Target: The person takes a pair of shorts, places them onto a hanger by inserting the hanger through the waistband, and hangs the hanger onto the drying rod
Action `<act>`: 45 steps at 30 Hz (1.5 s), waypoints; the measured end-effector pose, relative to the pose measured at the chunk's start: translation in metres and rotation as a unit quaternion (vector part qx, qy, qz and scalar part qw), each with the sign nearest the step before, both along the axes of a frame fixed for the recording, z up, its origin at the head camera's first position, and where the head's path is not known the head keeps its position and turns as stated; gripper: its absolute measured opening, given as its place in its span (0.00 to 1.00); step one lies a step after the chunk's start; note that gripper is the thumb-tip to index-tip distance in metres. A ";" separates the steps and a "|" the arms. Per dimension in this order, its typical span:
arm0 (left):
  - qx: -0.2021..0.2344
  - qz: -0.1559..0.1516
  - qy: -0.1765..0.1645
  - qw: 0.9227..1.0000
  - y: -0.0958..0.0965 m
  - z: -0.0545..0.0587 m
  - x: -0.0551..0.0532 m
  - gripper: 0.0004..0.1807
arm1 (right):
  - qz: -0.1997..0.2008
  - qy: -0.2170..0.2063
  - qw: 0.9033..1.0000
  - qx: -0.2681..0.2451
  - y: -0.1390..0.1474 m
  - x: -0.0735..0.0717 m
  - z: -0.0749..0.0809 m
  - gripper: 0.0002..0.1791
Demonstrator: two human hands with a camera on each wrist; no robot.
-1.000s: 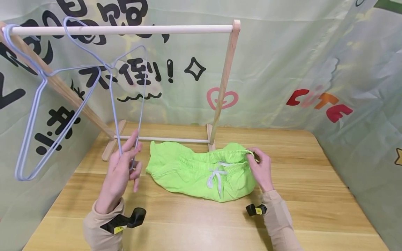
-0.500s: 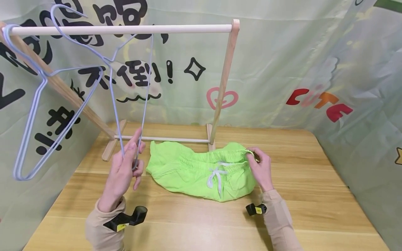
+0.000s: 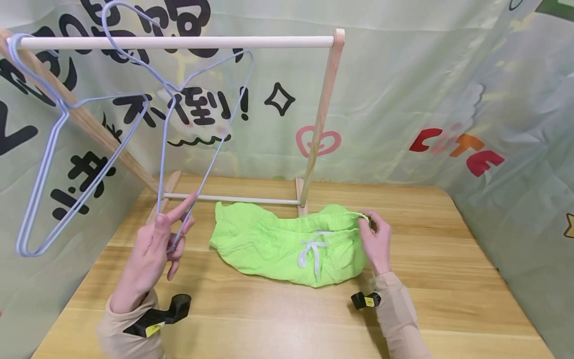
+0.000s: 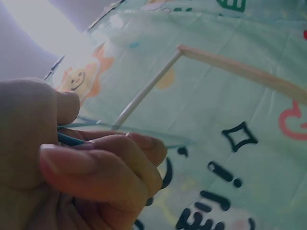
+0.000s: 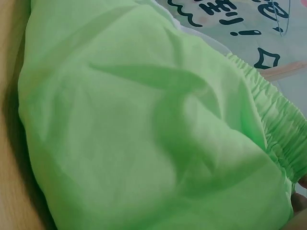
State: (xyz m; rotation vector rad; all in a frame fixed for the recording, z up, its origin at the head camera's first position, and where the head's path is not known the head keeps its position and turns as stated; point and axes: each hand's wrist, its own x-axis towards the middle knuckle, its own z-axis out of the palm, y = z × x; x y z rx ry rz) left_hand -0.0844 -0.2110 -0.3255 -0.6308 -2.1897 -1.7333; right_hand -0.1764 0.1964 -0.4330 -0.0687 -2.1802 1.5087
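Note:
My left hand (image 3: 150, 252) holds a lilac wire hanger (image 3: 163, 154) by its lower end, with the index finger extended along the wire. The hanger stands upright, its hook above the height of the rack's rail. In the left wrist view, the hanger wire (image 4: 72, 139) runs between thumb and curled fingers. Bright green shorts (image 3: 264, 254) lie on the table, a white drawstring (image 3: 309, 247) tied at the front. At their right end my right hand (image 3: 377, 244) pinches the elastic waistband. The right wrist view is mostly filled by the shorts (image 5: 120, 124); only bits of fingers show at its edge.
A clothes rack with a white rail (image 3: 251, 43) and wooden posts (image 3: 320, 109) stands behind the shorts. More lilac hangers (image 3: 49, 147) hang at its left end. Printed cloth (image 3: 381, 89) encloses the wooden table (image 3: 448, 279) at the back and sides.
The held hanger first rose and tilted leftward. Since then my left hand has shifted left and down, while the hanger's top has swung right and it faces more toward me. My right hand stays at the waistband.

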 end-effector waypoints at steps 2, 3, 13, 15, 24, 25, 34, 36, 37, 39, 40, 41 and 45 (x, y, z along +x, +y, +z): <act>-0.026 0.033 -0.008 0.999 -0.002 0.002 0.003 0.28 | -0.006 0.005 1.000 -0.002 0.000 0.000 0.000 0.12; -0.036 0.046 -0.011 0.998 -0.002 0.003 0.004 0.28 | -0.010 0.006 1.000 -0.006 0.001 -0.001 0.000 0.12; -0.095 0.092 -0.042 0.990 -0.005 0.008 0.012 0.27 | -0.028 0.009 0.999 -0.022 0.003 -0.003 -0.001 0.10; -0.109 0.093 -0.038 0.989 -0.007 0.009 0.014 0.27 | -0.029 0.009 0.999 -0.022 0.003 -0.003 -0.001 0.10; -0.145 0.092 -0.037 0.984 -0.011 0.013 0.020 0.26 | -0.029 0.001 0.999 -0.017 0.002 -0.002 -0.001 0.10; -0.149 0.092 -0.038 0.984 -0.011 0.013 0.020 0.26 | -0.030 -0.001 0.999 -0.017 0.002 -0.002 -0.001 0.10; -0.141 0.110 -0.012 0.984 -0.020 0.015 0.028 0.23 | -0.031 -0.001 0.999 -0.023 0.003 -0.004 -0.001 0.11; -0.141 0.108 -0.009 0.984 -0.023 0.013 0.028 0.23 | -0.032 0.001 0.999 -0.021 0.004 -0.004 -0.001 0.11; -0.139 0.107 -0.008 0.984 -0.025 0.012 0.028 0.22 | -0.032 0.001 0.999 -0.021 0.004 -0.004 -0.002 0.10; -0.134 0.109 -0.009 0.985 -0.029 0.011 0.028 0.23 | -0.033 -0.002 0.999 -0.020 0.005 -0.005 -0.002 0.10; -0.132 0.114 -0.012 0.985 -0.031 0.010 0.028 0.23 | -0.033 -0.003 0.999 -0.019 0.006 -0.005 -0.002 0.10; -0.129 0.121 -0.016 0.984 -0.033 0.009 0.028 0.24 | -0.034 -0.004 0.999 -0.020 0.006 -0.005 -0.003 0.10; -0.113 0.151 -0.033 0.982 -0.037 0.009 0.027 0.27 | -0.034 -0.007 0.999 -0.017 0.007 -0.005 -0.002 0.10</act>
